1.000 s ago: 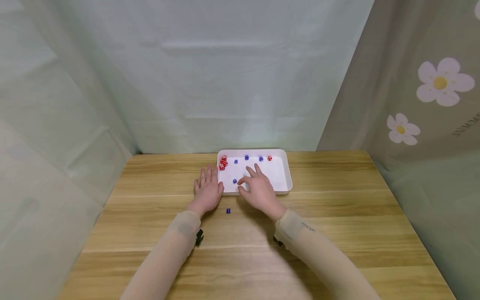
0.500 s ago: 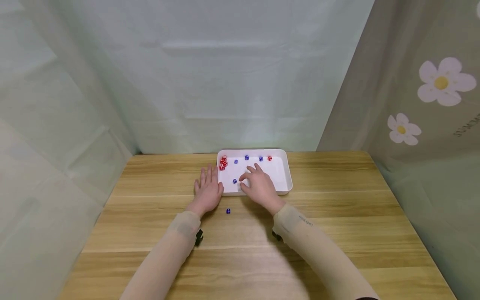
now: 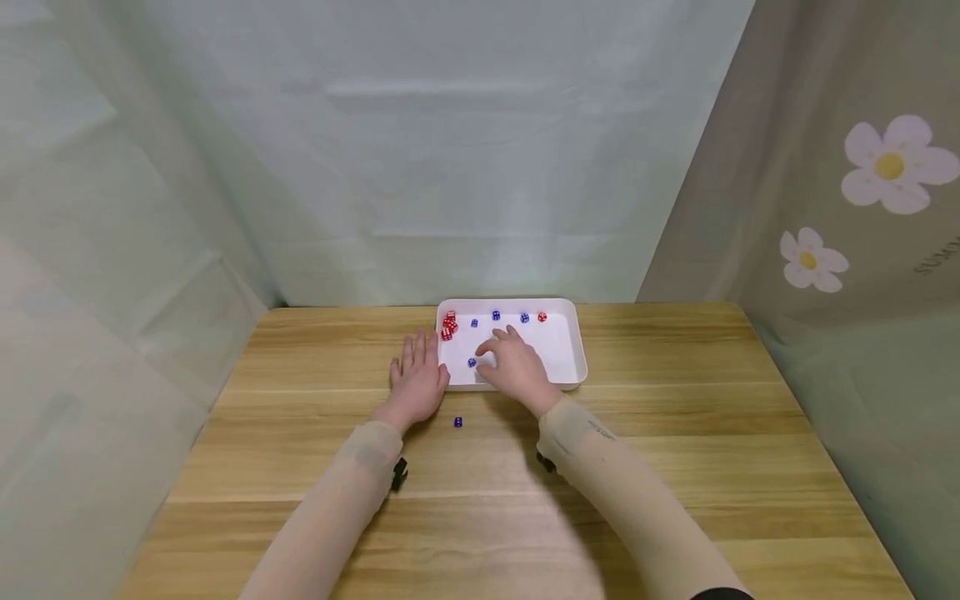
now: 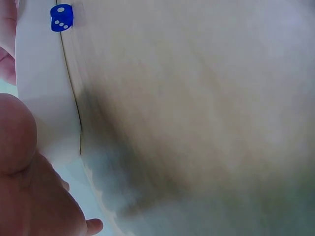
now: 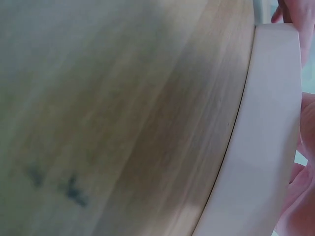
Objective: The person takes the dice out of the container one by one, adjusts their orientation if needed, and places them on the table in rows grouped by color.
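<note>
Straight fingers of my left hand point(image 3: 417, 379) lie along the left end of a white tray point(image 3: 561, 350), the thumb at its front left corner. Over the tray's front wall reaches my right hand point(image 3: 517, 367), thumb and index finger bent and apart. Just left of those fingertips is a blue die point(image 3: 472, 362) on the tray floor. Another blue die point(image 3: 458, 422) rests on the table in front of the tray; the left wrist view shows that blue die point(image 4: 62, 17) large at the top. The right wrist view has only part of the right hand point(image 5: 300, 196) behind the tray wall.
Inside the tray, several red dice point(image 3: 448, 327) cluster at the back left. Along the back are three blue dice point(image 3: 496, 316) and a single red die point(image 3: 542, 317). The wooden table point(image 3: 660, 467) meets pale curtains point(image 3: 480, 167) behind and at both sides.
The right hand has edged forward and its wrist has swung left, with the fingertips still beside the blue die. My left hand stays against the tray, and the dice keep their places.
</note>
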{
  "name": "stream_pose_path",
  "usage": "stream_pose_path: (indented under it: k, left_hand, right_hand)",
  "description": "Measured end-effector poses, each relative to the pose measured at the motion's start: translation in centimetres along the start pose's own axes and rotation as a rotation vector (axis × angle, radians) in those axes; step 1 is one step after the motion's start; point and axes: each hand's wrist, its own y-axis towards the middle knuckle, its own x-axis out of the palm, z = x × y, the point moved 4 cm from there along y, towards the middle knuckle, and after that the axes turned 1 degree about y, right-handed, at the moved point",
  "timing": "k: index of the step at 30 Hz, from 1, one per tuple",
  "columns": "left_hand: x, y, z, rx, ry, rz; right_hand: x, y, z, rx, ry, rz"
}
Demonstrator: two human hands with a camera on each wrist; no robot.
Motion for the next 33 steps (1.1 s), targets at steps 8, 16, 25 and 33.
stream_pose_path:
  k: [8,16,25,33]
  left_hand:
    - [0.0,0.1,-0.1,0.001,0.020,0.000]
    - [0.0,0.1,0.1,0.000,0.011,-0.017]
    - [-0.2,0.0,0.1,-0.002,-0.006,-0.032]
    - [-0.1,0.1,0.0,-0.001,-0.014,-0.030]
  right_hand:
    - [0.3,0.6,-0.7,0.000,0.005,-0.050]
    - [0.6,1.1,-1.0,0.001,-0.056,-0.059]
    - [0.7,1.2,-1.2,-0.004,-0.108,-0.053]
    - [0.9,1.3,-1.1,-0.005,-0.110,-0.045]
